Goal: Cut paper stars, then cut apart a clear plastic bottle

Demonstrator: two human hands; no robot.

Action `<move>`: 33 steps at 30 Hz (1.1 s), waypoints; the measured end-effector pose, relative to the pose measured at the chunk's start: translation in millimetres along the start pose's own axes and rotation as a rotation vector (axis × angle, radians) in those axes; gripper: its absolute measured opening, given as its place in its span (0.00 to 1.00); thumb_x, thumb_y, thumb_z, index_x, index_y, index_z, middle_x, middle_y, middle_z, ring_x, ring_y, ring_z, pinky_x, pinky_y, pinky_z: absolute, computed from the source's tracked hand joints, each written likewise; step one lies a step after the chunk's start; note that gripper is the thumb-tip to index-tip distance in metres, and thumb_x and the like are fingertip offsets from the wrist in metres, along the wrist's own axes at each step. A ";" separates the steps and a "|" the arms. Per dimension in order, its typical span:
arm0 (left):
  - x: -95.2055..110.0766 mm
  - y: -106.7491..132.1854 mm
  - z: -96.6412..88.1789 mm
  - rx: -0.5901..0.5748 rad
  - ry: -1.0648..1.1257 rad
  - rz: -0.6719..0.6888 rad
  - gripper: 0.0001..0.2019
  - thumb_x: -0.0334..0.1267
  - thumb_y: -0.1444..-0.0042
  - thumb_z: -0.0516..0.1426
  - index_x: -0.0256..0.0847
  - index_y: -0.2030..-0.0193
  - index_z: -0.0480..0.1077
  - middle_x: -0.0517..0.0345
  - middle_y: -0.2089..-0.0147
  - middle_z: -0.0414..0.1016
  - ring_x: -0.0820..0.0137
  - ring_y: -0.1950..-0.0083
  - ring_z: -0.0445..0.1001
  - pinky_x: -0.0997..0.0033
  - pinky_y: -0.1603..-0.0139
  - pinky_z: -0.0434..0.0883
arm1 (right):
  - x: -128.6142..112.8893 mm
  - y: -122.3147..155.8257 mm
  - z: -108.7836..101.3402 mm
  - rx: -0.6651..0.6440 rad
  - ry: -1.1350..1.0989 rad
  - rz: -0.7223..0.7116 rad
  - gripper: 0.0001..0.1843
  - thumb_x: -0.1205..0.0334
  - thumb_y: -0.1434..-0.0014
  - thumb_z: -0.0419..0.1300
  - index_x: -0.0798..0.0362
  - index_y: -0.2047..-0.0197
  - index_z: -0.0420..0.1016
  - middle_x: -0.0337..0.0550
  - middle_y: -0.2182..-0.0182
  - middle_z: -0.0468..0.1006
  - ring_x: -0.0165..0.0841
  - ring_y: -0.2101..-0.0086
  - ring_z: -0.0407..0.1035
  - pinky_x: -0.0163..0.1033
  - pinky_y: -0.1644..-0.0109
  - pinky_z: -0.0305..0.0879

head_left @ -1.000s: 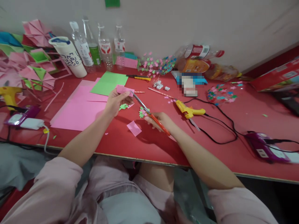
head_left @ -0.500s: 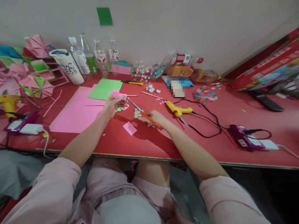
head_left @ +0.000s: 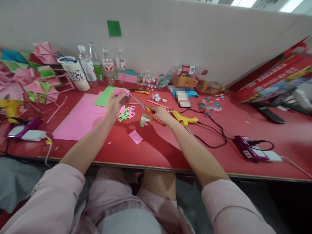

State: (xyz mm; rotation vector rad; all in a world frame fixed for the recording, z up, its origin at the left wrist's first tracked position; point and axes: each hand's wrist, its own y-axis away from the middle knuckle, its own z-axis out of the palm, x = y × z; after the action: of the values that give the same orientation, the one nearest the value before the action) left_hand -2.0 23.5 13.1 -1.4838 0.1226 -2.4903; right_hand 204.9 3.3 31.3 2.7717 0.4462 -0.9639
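Between the thumb and fingers of my left hand point(head_left: 116, 103) is a small pink paper piece point(head_left: 119, 92), raised above the table. My right hand point(head_left: 159, 114) is closed around the orange handles of a pair of scissors point(head_left: 141, 104). The blades point up and left, their tips at the right edge of the paper; whether they are parted I cannot tell. Green and pink paper stars point(head_left: 126, 113) lie in a pile below my left hand, with a smaller star pile point(head_left: 144, 121) by my right. A pink paper square point(head_left: 136, 137) lies nearer the table's front edge.
Pink sheets point(head_left: 75, 120) and a green sheet point(head_left: 103, 97) lie at left. A yellow glue gun point(head_left: 184, 119) with a black cable is at right, near a purple power strip point(head_left: 251, 149). Several bottles point(head_left: 108, 66) and a cup point(head_left: 74, 74) stand along the wall. A utility knife point(head_left: 141, 92) lies behind.
The view has tilted up a little. Both hands are raised slightly with the paper and scissors, and more of the star pile shows beneath my left hand.
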 end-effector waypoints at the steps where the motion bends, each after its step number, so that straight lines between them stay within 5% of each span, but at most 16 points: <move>1: -1.1 -2.2 0.7 0.012 0.007 -0.019 0.08 0.39 0.56 0.63 0.38 0.74 0.70 0.62 0.78 0.76 0.77 0.78 0.74 0.78 0.73 0.71 | 0.3 -1.4 -0.3 -0.017 -0.037 0.002 0.29 0.32 0.56 0.61 0.53 0.77 0.65 0.33 0.83 0.61 0.27 0.78 0.57 0.34 0.74 0.50; 7: -14.7 -4.4 0.5 -0.021 0.022 -0.044 0.09 0.40 0.55 0.64 0.37 0.74 0.71 0.62 0.78 0.75 0.80 0.77 0.73 0.79 0.72 0.70 | 4.9 6.9 6.3 -0.119 -0.331 0.028 0.28 0.35 0.56 0.64 0.52 0.79 0.63 0.33 0.86 0.64 0.25 0.84 0.58 0.33 0.78 0.53; 16: -18.6 8.1 -7.4 0.006 -0.047 -0.027 0.10 0.43 0.53 0.63 0.39 0.74 0.71 0.63 0.79 0.74 0.79 0.78 0.72 0.78 0.75 0.68 | 4.4 12.4 25.4 -0.156 -0.435 0.130 0.28 0.36 0.57 0.66 0.55 0.74 0.71 0.39 0.80 0.73 0.24 0.83 0.63 0.30 0.82 0.54; 23: -18.9 10.2 -7.0 0.006 -0.059 0.005 0.09 0.42 0.52 0.63 0.40 0.74 0.70 0.64 0.80 0.72 0.79 0.78 0.71 0.77 0.76 0.66 | -2.6 20.7 37.4 -0.150 -0.454 0.120 0.26 0.38 0.47 0.60 0.54 0.77 0.68 0.31 0.90 0.60 0.24 0.87 0.58 0.30 0.82 0.56; 33: -19.5 11.7 -4.0 0.004 0.011 -0.015 0.10 0.42 0.50 0.63 0.39 0.75 0.70 0.66 0.83 0.69 0.82 0.83 0.65 0.79 0.81 0.61 | -9.5 24.8 47.8 -0.127 -0.495 0.110 0.27 0.38 0.42 0.56 0.52 0.78 0.64 0.31 0.92 0.59 0.23 0.89 0.55 0.31 0.79 0.65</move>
State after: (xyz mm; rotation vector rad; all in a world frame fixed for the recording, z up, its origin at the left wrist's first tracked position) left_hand 5.2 16.8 -7.7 -1.4757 0.1091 -2.5090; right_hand 178.6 -34.4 1.7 2.3028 0.2609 -1.4733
